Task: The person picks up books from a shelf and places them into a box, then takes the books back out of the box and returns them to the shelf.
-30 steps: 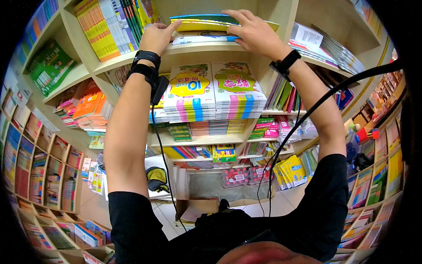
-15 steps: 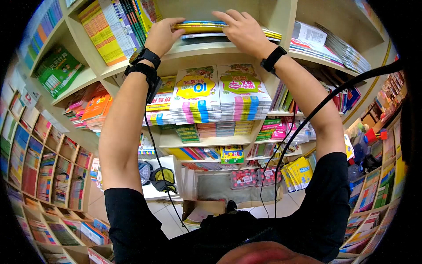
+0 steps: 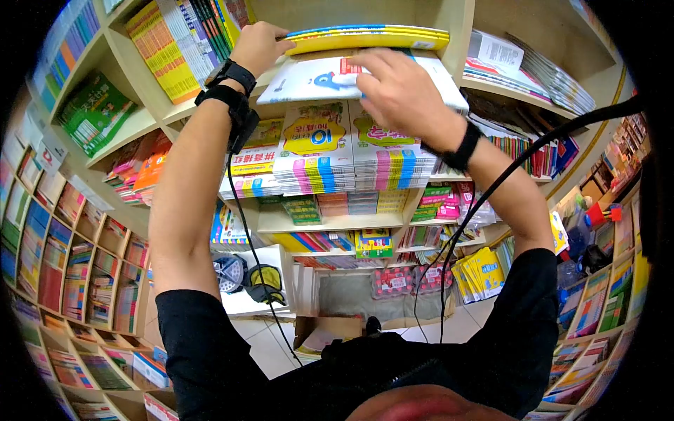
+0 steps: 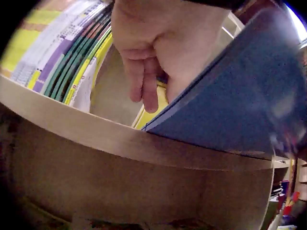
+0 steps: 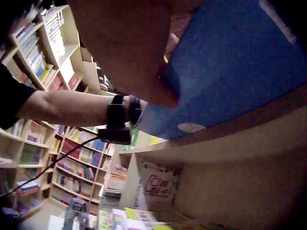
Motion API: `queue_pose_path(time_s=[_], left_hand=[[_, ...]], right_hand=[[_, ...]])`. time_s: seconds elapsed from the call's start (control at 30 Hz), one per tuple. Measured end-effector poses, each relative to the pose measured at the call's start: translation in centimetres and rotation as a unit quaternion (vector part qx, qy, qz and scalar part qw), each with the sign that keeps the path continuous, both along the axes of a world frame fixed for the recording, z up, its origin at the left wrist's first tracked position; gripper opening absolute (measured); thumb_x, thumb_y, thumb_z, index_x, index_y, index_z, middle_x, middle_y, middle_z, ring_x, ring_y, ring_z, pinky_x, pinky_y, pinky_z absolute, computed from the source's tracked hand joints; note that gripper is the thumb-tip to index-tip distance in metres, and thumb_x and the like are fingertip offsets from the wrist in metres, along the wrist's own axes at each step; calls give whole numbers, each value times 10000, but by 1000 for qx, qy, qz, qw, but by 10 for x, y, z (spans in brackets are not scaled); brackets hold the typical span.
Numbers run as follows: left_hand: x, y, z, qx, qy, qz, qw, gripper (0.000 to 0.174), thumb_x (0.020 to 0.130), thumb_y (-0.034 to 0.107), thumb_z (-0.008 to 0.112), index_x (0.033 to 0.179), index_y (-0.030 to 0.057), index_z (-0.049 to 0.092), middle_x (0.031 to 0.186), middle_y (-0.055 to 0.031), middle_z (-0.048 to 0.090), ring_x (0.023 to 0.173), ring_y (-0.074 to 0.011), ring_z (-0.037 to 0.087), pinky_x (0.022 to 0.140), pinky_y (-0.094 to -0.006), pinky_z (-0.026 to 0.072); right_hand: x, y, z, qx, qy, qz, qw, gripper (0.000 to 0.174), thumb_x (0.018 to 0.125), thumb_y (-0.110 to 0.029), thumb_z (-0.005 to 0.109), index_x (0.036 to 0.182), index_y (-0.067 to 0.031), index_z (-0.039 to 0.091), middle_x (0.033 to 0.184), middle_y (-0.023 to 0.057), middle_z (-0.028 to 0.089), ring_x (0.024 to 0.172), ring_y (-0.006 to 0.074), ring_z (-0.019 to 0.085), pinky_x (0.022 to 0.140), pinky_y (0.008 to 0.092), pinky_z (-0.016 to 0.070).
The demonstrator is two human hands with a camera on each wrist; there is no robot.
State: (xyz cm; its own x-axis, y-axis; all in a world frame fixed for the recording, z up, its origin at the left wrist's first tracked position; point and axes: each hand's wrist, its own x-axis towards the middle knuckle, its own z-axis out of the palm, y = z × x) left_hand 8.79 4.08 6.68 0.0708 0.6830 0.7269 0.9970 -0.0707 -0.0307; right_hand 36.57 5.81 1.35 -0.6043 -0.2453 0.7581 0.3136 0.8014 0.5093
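Note:
My left hand (image 3: pixel 260 49) grips the left end of a few thin yellow books (image 3: pixel 372 41), which stand on edge on the upper shelf with blue along their top. My right hand (image 3: pixel 404 91) pinches a thin white book (image 3: pixel 302 81) with a blue bird on its cover. That book tilts forward over the shelf's front edge, in front of the yellow ones. Its blue back cover (image 5: pixel 230 67) fills much of the right wrist view, with the thumb against it. In the left wrist view, the fingers (image 4: pixel 150 98) hang beside a yellow book, partly hidden by the blue cover (image 4: pixel 230 96).
Upright workbooks (image 3: pixel 165 56) fill the compartment to the left. White leaflets and books (image 3: pixel 505 67) lie in the right compartment. Below, stacked workbooks (image 3: pixel 312 161) stick out on a lower shelf. A black cable (image 3: pixel 540 144) crosses in front of the right arm.
The white book has come forward and down from the shelf with my right hand, showing its cover. My left hand stays at the left end of the yellow books, which now stand more upright.

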Motion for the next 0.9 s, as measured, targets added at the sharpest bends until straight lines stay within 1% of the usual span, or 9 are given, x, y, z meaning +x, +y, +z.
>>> queue_pose_path(time_s=[0.17,0.33,0.4,0.47,0.53,0.57,0.73,0.83,0.9], left_hand=[[6,-11,-1,-76,-23,-8,997,308,803,273,665,1011,48,693,753,-146,685,650,-226,663,670,-321,523],[-19,5,-19,-61,51,116,990,310,755,311,697,956,75,718,861,-154,685,732,-309,662,716,-357,530],[-10,-7,-23,-39,-29,-40,998,296,752,304,705,939,76,723,878,-152,688,728,-286,662,713,-359,531],[-3,-14,-27,-73,-93,-34,992,317,745,316,719,955,79,722,879,-143,693,728,-254,665,711,-351,532],[-1,-21,-33,-32,63,-57,996,320,759,308,724,985,83,715,882,-144,695,730,-242,670,712,-322,534],[5,-20,-41,-62,-135,-17,989,295,774,278,722,999,87,711,888,-129,698,744,-233,672,708,-304,535],[-14,-17,-54,-54,-200,-89,974,352,778,251,738,1051,36,678,941,-123,696,829,-203,677,728,-305,543],[-23,-11,-56,-120,-388,-219,887,534,756,205,764,1185,-32,553,1094,-166,642,923,-211,659,779,-311,546],[-21,-6,-60,22,-336,-228,914,712,751,150,767,1294,-55,355,1249,-214,531,995,-251,630,830,-325,539]], right_hand=[[17,2,-10,-30,-109,-123,986,261,789,-113,562,1040,-65,509,807,114,644,652,284,654,503,378,511],[83,-54,70,-105,-75,-163,978,408,790,-33,525,1175,-155,580,863,114,675,675,296,644,603,389,509],[123,-41,114,-206,-99,-168,959,477,783,-21,537,1229,-188,563,904,97,679,699,278,656,638,385,526],[103,-134,142,-382,74,-57,920,199,744,-19,644,927,58,631,840,166,678,744,240,660,695,357,518],[108,-97,145,-248,91,-73,962,249,777,61,564,1025,68,590,867,122,670,770,168,622,716,306,500],[106,-79,154,-210,88,-39,973,267,770,62,553,1033,56,597,844,125,665,780,163,614,723,294,487],[52,-62,141,-165,74,-7,984,283,773,22,537,1041,-11,621,812,173,670,699,248,649,655,322,501],[15,-3,106,-88,65,-24,994,195,792,-71,576,968,-42,654,803,170,657,722,332,634,647,377,509],[-9,44,70,-34,11,-85,996,306,794,-69,570,1092,-121,609,869,140,668,742,310,645,667,391,523]])
